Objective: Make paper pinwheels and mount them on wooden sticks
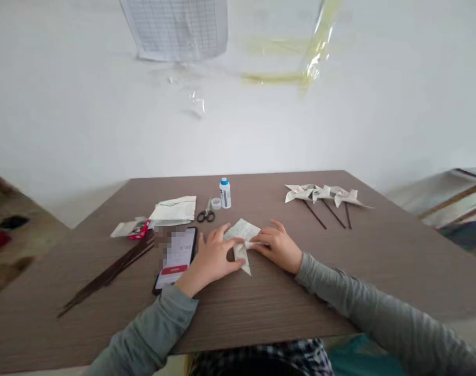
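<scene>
A sheet of printed paper (242,228), partly folded into a pinwheel, lies on the table between my hands. My left hand (211,258) holds it from the left, with thumb and index finger curved around its gathered middle. From the right, the fingers of my right hand (279,246) pinch a folded part near the centre. One pointed paper flap sticks out toward me below the fingers. The fingertips hide part of the folds. Just left of my left hand lies a phone (176,256) with its screen lit.
Finished paper pinwheels (322,193) on brown sticks lie at the back right. Scissors (206,214), a small round container (216,203) and a blue-capped white bottle (225,196) stand behind the paper. Left are stacked papers (175,210), a red packet (139,228) and brown sticks (104,274).
</scene>
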The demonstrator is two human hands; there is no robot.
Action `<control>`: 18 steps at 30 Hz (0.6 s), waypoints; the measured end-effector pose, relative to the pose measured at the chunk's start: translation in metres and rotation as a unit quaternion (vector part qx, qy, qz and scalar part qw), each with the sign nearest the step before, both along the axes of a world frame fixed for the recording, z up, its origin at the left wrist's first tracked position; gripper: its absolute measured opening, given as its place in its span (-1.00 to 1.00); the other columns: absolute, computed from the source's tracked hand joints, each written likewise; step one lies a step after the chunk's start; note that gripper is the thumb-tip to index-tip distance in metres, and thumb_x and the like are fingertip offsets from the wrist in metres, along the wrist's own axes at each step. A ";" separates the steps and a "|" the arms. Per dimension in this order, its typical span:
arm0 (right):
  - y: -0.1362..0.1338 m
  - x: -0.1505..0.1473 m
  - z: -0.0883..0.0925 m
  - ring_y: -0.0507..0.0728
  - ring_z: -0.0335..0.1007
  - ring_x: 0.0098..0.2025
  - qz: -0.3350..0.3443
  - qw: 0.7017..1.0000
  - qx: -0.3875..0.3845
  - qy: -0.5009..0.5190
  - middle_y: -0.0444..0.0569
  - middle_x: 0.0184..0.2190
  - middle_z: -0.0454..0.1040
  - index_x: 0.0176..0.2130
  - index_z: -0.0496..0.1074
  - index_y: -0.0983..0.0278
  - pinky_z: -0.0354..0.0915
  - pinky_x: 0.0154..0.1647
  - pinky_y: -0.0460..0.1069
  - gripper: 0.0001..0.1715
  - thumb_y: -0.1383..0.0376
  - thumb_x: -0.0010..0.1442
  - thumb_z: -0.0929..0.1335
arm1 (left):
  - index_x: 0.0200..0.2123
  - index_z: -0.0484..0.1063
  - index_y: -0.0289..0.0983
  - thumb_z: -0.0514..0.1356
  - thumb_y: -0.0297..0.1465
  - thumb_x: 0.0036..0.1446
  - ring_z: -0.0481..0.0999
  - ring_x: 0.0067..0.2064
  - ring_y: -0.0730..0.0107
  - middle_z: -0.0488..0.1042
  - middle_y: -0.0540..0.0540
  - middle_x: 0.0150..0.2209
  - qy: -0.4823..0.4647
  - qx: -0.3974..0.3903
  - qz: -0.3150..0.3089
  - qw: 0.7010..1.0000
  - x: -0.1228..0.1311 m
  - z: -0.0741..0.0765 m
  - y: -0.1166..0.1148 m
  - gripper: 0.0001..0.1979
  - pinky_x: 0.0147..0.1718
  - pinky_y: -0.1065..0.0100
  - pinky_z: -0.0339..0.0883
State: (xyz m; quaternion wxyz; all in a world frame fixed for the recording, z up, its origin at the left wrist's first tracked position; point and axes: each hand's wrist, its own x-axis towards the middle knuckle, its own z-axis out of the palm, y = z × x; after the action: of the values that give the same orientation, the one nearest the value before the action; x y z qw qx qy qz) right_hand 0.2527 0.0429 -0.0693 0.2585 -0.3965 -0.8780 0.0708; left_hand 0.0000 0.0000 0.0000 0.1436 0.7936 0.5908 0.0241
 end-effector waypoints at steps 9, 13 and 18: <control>-0.001 0.000 -0.002 0.27 0.76 0.00 0.000 0.999 0.043 0.016 0.03 -0.05 0.83 0.02 0.77 0.10 0.28 0.56 0.40 -0.75 0.23 0.67 0.42 | 0.44 0.63 0.14 0.48 -0.10 0.39 0.17 0.73 -0.42 0.16 -0.22 0.75 0.003 0.000 -0.005 1.000 -0.001 0.001 0.001 -0.42 0.63 -0.67 -0.17; 0.000 0.001 -0.002 0.25 0.76 -0.01 0.002 0.999 0.038 0.018 0.02 -0.07 0.83 0.03 0.76 0.15 0.26 0.56 0.42 -0.82 0.24 0.64 0.47 | 0.43 0.63 0.15 0.48 -0.09 0.39 0.16 0.73 -0.42 0.17 -0.21 0.75 0.003 0.004 -0.006 1.000 -0.001 0.000 0.002 -0.42 0.63 -0.66 -0.17; -0.001 0.002 -0.001 0.25 0.76 0.01 0.004 1.000 0.022 0.019 0.02 -0.03 0.82 0.06 0.77 0.13 0.20 0.60 0.45 -0.83 0.21 0.63 0.49 | 0.42 0.64 0.12 0.50 -0.10 0.36 0.19 0.71 -0.47 0.19 -0.23 0.74 -0.002 0.007 -0.004 1.000 -0.001 -0.002 0.003 -0.41 0.62 -0.67 -0.14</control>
State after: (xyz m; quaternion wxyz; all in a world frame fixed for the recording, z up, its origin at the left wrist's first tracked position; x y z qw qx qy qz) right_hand 0.2547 0.0414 -0.0701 0.2838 -0.3858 -0.8758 0.0597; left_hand -0.0007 0.0035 -0.0017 0.1392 0.7970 0.5869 0.0298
